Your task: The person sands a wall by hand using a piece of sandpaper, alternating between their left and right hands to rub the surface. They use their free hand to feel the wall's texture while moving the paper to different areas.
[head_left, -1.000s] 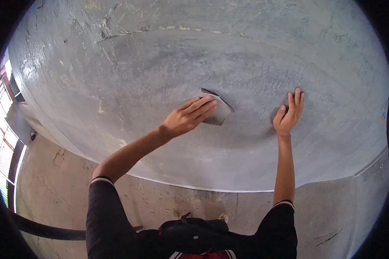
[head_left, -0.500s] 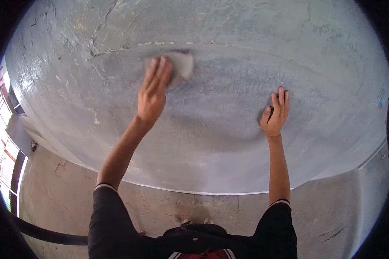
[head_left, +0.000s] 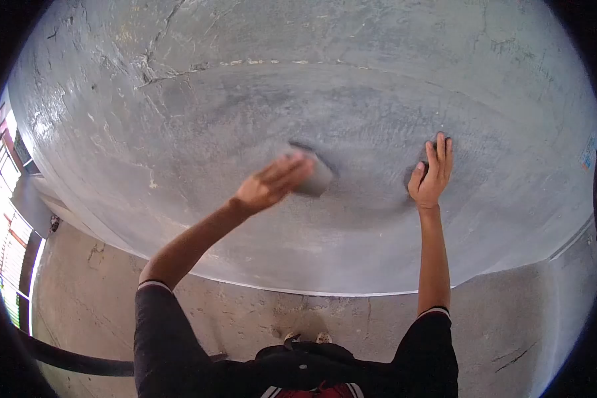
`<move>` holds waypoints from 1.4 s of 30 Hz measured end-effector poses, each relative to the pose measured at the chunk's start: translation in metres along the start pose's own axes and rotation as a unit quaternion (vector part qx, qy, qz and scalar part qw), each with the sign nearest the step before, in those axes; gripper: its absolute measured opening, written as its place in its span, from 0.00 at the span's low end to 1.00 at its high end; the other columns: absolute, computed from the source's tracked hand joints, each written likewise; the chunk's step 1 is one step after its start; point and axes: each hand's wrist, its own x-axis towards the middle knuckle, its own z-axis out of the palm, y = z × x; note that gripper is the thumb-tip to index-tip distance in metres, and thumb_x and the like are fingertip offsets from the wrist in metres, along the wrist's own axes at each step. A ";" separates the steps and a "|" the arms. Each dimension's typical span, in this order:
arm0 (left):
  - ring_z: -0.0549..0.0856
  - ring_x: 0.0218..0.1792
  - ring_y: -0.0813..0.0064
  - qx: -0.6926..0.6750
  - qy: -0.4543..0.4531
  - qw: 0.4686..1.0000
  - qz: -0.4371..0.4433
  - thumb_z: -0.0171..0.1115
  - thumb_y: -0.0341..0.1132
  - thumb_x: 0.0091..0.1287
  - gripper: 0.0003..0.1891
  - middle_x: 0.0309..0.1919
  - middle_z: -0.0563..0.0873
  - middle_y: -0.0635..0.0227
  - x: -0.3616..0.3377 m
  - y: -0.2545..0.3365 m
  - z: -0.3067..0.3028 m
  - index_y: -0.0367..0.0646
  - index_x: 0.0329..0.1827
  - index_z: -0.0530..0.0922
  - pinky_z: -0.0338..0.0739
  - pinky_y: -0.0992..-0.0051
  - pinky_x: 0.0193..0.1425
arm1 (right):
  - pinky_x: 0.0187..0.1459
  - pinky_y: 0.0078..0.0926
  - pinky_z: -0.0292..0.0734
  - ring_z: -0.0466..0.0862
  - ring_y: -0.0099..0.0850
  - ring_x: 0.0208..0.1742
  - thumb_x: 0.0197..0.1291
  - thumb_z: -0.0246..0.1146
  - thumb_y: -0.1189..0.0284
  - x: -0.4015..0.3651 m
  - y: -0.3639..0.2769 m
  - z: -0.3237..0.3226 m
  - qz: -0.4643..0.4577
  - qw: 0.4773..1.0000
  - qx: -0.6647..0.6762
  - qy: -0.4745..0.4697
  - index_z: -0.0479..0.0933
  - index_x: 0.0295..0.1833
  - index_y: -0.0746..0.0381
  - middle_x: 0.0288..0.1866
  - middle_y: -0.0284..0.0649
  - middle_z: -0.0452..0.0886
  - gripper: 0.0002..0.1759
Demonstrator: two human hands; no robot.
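Note:
A large grey surface [head_left: 351,232], scuffed and partly glossy, fills most of the view. My left hand [head_left: 275,182] presses a greyish sheet [head_left: 320,179] against it, a little left of the middle. That hand and the sheet are blurred by motion, and the sheet sticks out past the fingertips. Farther right, my right hand [head_left: 432,172] rests on the surface with its fingers pointing up and the thumb apart, and nothing shows in it. A cracked, pale line [head_left: 272,62] crosses the surface above both hands.
Below the surface's white lower edge [head_left: 312,292] lies a brown concrete floor [head_left: 245,318], with my shoes at its middle. A dark hose or bar [head_left: 79,361] is at the lower left. Bright barred openings [head_left: 6,232] stand at the far left. A blue sticker [head_left: 588,154] is at the right.
My left hand has moved down and to the right with the sheet, and its forearm is tilted more to the right. My right hand appears slightly farther right in the view.

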 end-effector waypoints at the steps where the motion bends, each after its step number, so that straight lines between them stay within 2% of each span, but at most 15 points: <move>1: 0.60 0.72 0.67 0.126 -0.020 0.980 0.154 0.58 0.24 0.60 0.30 0.71 0.64 0.69 -0.005 0.005 0.004 0.45 0.68 0.66 0.57 0.65 0.75 | 0.68 0.48 0.56 0.62 0.49 0.72 0.63 0.48 0.71 -0.001 0.001 0.000 -0.002 1.000 -0.003 -0.003 0.70 0.63 0.63 0.69 0.48 0.68 0.23; 5: 0.62 0.71 0.68 0.160 0.065 0.981 0.092 0.60 0.24 0.59 0.30 0.69 0.66 0.70 0.035 -0.019 -0.037 0.46 0.67 0.68 0.61 0.66 0.74 | 0.68 0.49 0.56 0.62 0.50 0.72 0.64 0.47 0.70 -0.002 0.002 0.000 -0.002 1.000 -0.018 -0.011 0.70 0.63 0.63 0.69 0.48 0.68 0.22; 7: 0.64 0.70 0.69 0.253 0.150 0.953 -0.068 0.63 0.24 0.57 0.32 0.69 0.68 0.71 0.059 -0.024 -0.057 0.47 0.67 0.67 0.64 0.68 0.73 | 0.68 0.50 0.56 0.62 0.50 0.72 0.64 0.47 0.70 -0.003 0.001 0.002 0.001 1.000 -0.013 -0.009 0.70 0.62 0.63 0.69 0.49 0.68 0.22; 8: 0.64 0.70 0.69 0.251 0.149 0.954 -0.070 0.63 0.24 0.57 0.32 0.69 0.68 0.71 0.054 -0.019 -0.049 0.47 0.67 0.67 0.64 0.68 0.73 | 0.68 0.50 0.56 0.62 0.50 0.72 0.64 0.47 0.70 -0.002 0.001 0.002 0.002 1.000 -0.007 -0.003 0.70 0.62 0.63 0.69 0.49 0.68 0.22; 10: 0.65 0.70 0.69 0.129 0.069 0.988 0.038 0.63 0.24 0.56 0.32 0.69 0.67 0.70 0.031 -0.003 -0.023 0.46 0.67 0.68 0.64 0.67 0.73 | 0.68 0.50 0.56 0.62 0.51 0.72 0.64 0.47 0.70 -0.002 0.001 0.001 -0.002 1.000 -0.003 -0.004 0.70 0.62 0.63 0.68 0.49 0.68 0.22; 13: 0.65 0.70 0.67 0.159 0.007 0.980 0.116 0.63 0.23 0.56 0.32 0.69 0.67 0.68 0.013 0.010 -0.005 0.46 0.67 0.68 0.63 0.64 0.73 | 0.68 0.49 0.56 0.62 0.51 0.72 0.64 0.47 0.70 0.000 0.003 0.003 -0.008 1.000 -0.002 0.002 0.70 0.62 0.63 0.68 0.50 0.68 0.22; 20: 0.64 0.70 0.66 0.249 0.127 0.960 -0.014 0.62 0.24 0.57 0.31 0.69 0.67 0.68 0.054 -0.025 -0.052 0.44 0.67 0.68 0.63 0.63 0.72 | 0.69 0.47 0.54 0.62 0.49 0.72 0.64 0.47 0.70 0.000 0.002 0.001 -0.012 1.000 -0.003 0.000 0.70 0.62 0.64 0.68 0.49 0.68 0.22; 24: 0.65 0.70 0.66 0.171 0.050 0.981 0.082 0.62 0.24 0.56 0.31 0.69 0.67 0.71 0.026 -0.005 -0.021 0.46 0.66 0.69 0.64 0.62 0.72 | 0.70 0.47 0.54 0.62 0.48 0.72 0.64 0.46 0.70 0.000 0.003 0.001 -0.017 1.000 -0.008 0.004 0.70 0.62 0.64 0.69 0.49 0.68 0.22; 27: 0.65 0.70 0.66 0.216 0.047 0.969 0.110 0.62 0.25 0.56 0.31 0.69 0.67 0.71 0.023 -0.011 -0.026 0.46 0.67 0.69 0.64 0.62 0.72 | 0.70 0.46 0.53 0.61 0.47 0.73 0.64 0.47 0.70 -0.001 0.002 0.000 -0.010 1.000 -0.011 -0.001 0.70 0.62 0.63 0.69 0.48 0.68 0.22; 29: 0.64 0.70 0.66 0.217 0.071 0.970 0.086 0.63 0.26 0.57 0.32 0.69 0.67 0.70 0.035 -0.022 -0.039 0.45 0.67 0.68 0.64 0.62 0.72 | 0.70 0.46 0.54 0.61 0.47 0.73 0.63 0.47 0.70 -0.002 0.002 0.001 -0.005 1.000 -0.017 -0.006 0.70 0.63 0.63 0.69 0.48 0.68 0.23; 31: 0.64 0.71 0.66 0.251 0.112 0.961 -0.022 0.62 0.25 0.57 0.31 0.70 0.66 0.70 0.047 -0.021 -0.054 0.45 0.67 0.68 0.63 0.62 0.72 | 0.70 0.46 0.54 0.61 0.47 0.73 0.63 0.47 0.71 -0.002 0.004 0.002 -0.007 1.000 -0.012 -0.002 0.70 0.63 0.63 0.69 0.47 0.67 0.23; 33: 0.63 0.71 0.66 0.205 0.118 0.972 -0.008 0.62 0.24 0.57 0.31 0.69 0.67 0.70 0.032 -0.022 -0.025 0.45 0.67 0.68 0.64 0.62 0.72 | 0.70 0.46 0.54 0.61 0.47 0.73 0.62 0.47 0.71 -0.002 0.004 0.002 -0.010 1.000 -0.006 0.002 0.70 0.63 0.63 0.69 0.47 0.67 0.23; 35: 0.63 0.71 0.65 0.143 0.006 0.980 0.139 0.62 0.24 0.57 0.31 0.69 0.67 0.70 0.009 -0.007 0.001 0.44 0.67 0.68 0.64 0.62 0.72 | 0.70 0.46 0.55 0.61 0.47 0.73 0.62 0.48 0.71 0.001 0.001 0.000 -0.009 1.000 -0.007 -0.002 0.70 0.63 0.63 0.69 0.47 0.68 0.23; 37: 0.63 0.71 0.65 0.164 -0.013 0.975 0.146 0.63 0.25 0.57 0.31 0.70 0.66 0.70 0.018 -0.003 -0.018 0.44 0.67 0.68 0.65 0.63 0.71 | 0.70 0.46 0.55 0.61 0.47 0.73 0.62 0.48 0.71 0.000 0.002 0.000 -0.010 1.000 -0.004 0.001 0.70 0.63 0.63 0.69 0.47 0.68 0.23; 42: 0.64 0.70 0.67 0.233 0.111 0.966 -0.027 0.63 0.27 0.58 0.29 0.69 0.67 0.72 0.041 -0.016 -0.038 0.46 0.65 0.70 0.66 0.67 0.71 | 0.70 0.47 0.54 0.61 0.48 0.73 0.62 0.48 0.71 -0.002 0.003 0.000 -0.008 1.000 -0.009 -0.003 0.70 0.63 0.63 0.69 0.47 0.68 0.23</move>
